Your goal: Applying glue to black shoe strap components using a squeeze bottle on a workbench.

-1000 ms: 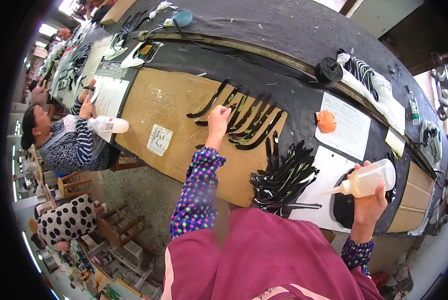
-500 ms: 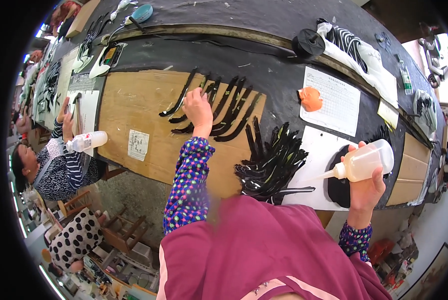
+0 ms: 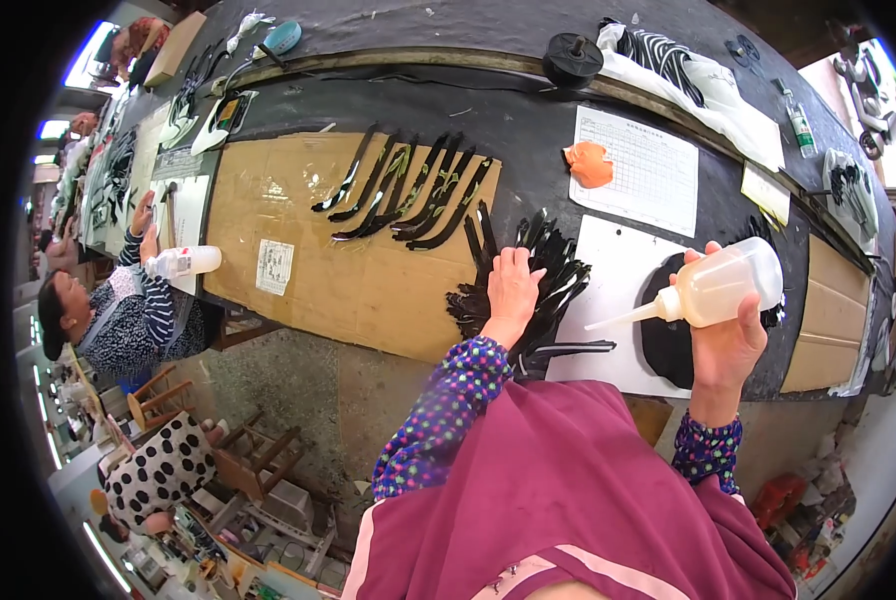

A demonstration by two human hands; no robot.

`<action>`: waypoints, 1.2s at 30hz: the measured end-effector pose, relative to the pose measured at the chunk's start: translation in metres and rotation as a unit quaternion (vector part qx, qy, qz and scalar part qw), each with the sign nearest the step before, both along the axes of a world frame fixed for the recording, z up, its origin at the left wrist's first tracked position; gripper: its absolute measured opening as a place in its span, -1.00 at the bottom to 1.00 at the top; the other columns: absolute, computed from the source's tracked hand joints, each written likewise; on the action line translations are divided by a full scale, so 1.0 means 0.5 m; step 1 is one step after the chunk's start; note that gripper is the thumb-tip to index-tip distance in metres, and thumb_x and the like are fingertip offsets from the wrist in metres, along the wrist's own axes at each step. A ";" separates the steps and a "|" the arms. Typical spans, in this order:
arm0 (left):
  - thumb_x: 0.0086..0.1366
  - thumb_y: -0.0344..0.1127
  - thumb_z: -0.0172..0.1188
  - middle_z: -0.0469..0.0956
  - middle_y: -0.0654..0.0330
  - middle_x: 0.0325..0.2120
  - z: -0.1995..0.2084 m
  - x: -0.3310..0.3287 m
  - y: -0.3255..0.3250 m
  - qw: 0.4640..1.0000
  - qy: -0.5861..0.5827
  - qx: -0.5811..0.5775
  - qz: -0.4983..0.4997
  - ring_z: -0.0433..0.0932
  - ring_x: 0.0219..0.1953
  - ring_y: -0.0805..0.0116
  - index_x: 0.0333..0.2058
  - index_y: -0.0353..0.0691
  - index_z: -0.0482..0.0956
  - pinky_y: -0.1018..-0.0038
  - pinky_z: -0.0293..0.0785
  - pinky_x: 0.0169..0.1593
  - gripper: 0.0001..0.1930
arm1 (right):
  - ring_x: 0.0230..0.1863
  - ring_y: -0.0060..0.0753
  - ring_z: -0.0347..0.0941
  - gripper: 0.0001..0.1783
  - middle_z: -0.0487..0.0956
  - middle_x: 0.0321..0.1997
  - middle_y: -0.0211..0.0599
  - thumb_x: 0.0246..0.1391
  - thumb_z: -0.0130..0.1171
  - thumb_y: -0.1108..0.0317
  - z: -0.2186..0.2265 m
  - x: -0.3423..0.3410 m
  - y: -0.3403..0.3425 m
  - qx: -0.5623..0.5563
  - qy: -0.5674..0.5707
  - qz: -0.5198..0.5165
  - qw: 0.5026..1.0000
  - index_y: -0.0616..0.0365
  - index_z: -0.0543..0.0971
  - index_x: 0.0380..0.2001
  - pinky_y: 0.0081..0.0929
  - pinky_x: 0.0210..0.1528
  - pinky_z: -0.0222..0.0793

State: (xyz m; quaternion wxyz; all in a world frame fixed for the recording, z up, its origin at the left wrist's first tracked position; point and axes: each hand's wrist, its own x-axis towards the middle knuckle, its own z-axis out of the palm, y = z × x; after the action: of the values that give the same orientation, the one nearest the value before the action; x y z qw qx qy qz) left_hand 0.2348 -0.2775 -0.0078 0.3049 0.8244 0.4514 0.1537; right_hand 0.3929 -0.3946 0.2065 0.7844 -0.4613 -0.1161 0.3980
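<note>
My left hand [image 3: 511, 292] rests on a heap of black strips [image 3: 558, 265] at the table's near edge. Its thumb stands apart from the fingers and I see nothing gripped. On the right, my right hand [image 3: 726, 350] is closed round a translucent squeeze bottle [image 3: 733, 283] of pale liquid. The bottle lies tilted, its long thin nozzle pointing left and slightly down above a white sheet [image 3: 608, 270]. Left of the heap, a row of several black strips [image 3: 436, 190] lies spread side by side on a brown cardboard sheet [image 3: 318, 270].
An orange crumpled piece [image 3: 590, 164] sits on a printed form [image 3: 658, 165]. Beneath the bottle is a round black thing [image 3: 665, 345]. A black spool [image 3: 572, 62] stands by the long ledge. At the left, a co-worker [image 3: 118, 315] is near another bottle [image 3: 185, 262].
My left hand has moved right and nearer, from the strips on the cardboard to the heap. The right hand still holds the bottle. The whole view has shifted slightly.
</note>
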 end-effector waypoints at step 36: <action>0.05 -0.53 0.08 0.48 0.18 -0.65 0.529 -0.122 -0.048 0.809 -0.231 -0.540 -0.022 0.31 -0.71 0.63 -0.27 -0.42 0.46 0.75 0.16 -0.62 -0.79 | 0.07 0.06 0.24 -0.03 0.26 0.10 -0.13 -0.31 0.27 -0.09 0.101 0.012 -0.068 0.078 -0.148 0.022 0.986 0.17 0.09 0.10 0.06 -0.01 0.24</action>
State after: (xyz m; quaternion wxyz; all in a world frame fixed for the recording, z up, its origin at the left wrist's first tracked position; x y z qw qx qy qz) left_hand 0.1738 -0.3014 0.2568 0.7993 0.4773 0.3595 0.0642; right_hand 0.3988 -0.4286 0.2571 0.7828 -0.4502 -0.2719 0.3325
